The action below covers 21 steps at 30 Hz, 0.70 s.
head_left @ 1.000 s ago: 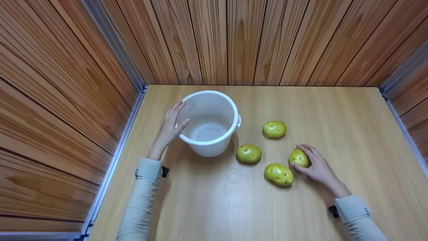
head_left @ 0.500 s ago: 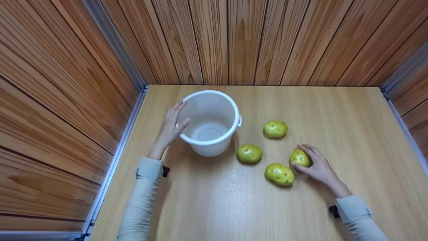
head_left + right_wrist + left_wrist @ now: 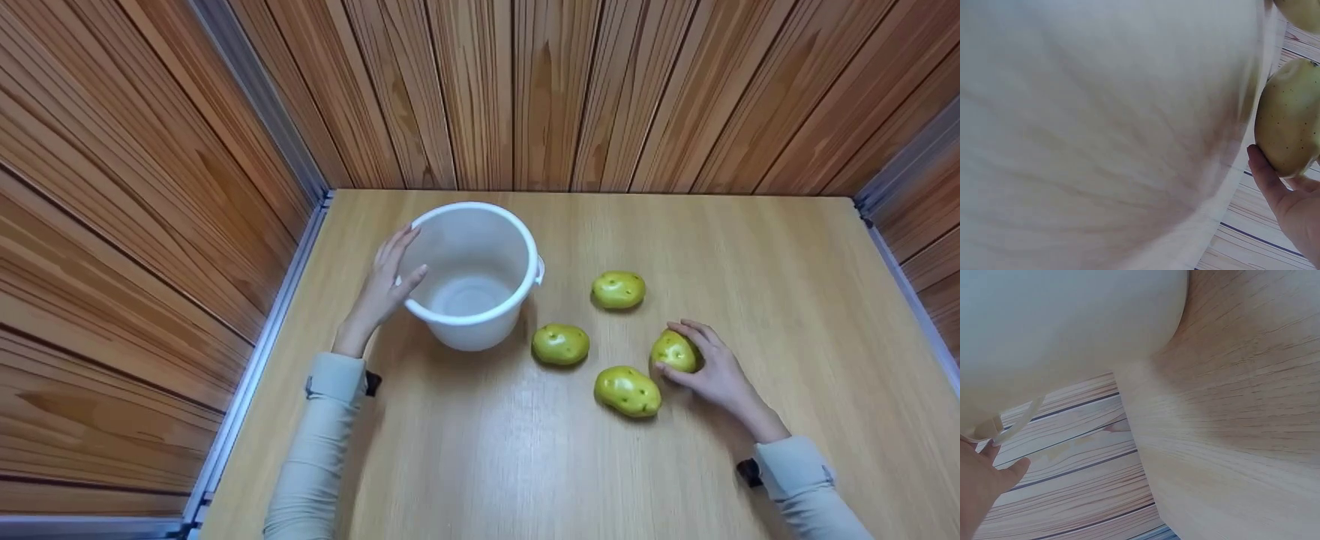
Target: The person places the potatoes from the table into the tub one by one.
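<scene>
Hardly anything has moved: the right hand (image 3: 712, 375) has its grip clamped on a yellow-green oval potato (image 3: 670, 351), right of the white plastic bucket (image 3: 471, 336), whose rim the left hand (image 3: 381, 290) touches, grip apart. A loose hold could send that smooth potato rolling into its matching neighbour (image 3: 628, 391). Only the left wrist view shows the pale handle strap (image 3: 1023, 420).
</scene>
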Tool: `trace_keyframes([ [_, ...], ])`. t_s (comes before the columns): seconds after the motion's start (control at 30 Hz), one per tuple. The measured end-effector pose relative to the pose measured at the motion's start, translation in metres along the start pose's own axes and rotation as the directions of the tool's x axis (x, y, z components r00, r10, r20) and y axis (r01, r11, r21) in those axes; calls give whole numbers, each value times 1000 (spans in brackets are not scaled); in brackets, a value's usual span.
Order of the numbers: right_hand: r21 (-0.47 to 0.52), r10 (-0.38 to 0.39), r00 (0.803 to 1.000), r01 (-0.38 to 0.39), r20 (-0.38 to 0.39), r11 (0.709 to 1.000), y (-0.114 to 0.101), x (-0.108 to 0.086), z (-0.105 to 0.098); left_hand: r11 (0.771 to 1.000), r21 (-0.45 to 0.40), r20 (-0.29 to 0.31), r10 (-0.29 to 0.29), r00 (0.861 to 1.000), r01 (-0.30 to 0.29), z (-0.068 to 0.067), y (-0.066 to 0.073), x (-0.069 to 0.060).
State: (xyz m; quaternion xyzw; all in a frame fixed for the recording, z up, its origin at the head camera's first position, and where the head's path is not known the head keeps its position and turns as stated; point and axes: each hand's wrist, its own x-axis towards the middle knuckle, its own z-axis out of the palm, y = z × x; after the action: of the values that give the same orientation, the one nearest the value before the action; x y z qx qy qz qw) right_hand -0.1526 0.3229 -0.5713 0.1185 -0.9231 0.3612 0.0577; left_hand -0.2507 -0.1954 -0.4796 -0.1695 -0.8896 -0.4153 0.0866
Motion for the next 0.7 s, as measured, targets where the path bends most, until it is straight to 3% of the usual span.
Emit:
trace_keyframes([
  [0.43, 22, 3, 1000, -3, 3, 1000, -6, 1, -6, 1000, -7, 2, -2, 1000, 2, 1, -1, 1],
  [0.7, 32, 6, 1000, -6, 5, 999, -11, 5, -12, 999, -12, 15, -31, 999, 31, 0, -1, 0],
])
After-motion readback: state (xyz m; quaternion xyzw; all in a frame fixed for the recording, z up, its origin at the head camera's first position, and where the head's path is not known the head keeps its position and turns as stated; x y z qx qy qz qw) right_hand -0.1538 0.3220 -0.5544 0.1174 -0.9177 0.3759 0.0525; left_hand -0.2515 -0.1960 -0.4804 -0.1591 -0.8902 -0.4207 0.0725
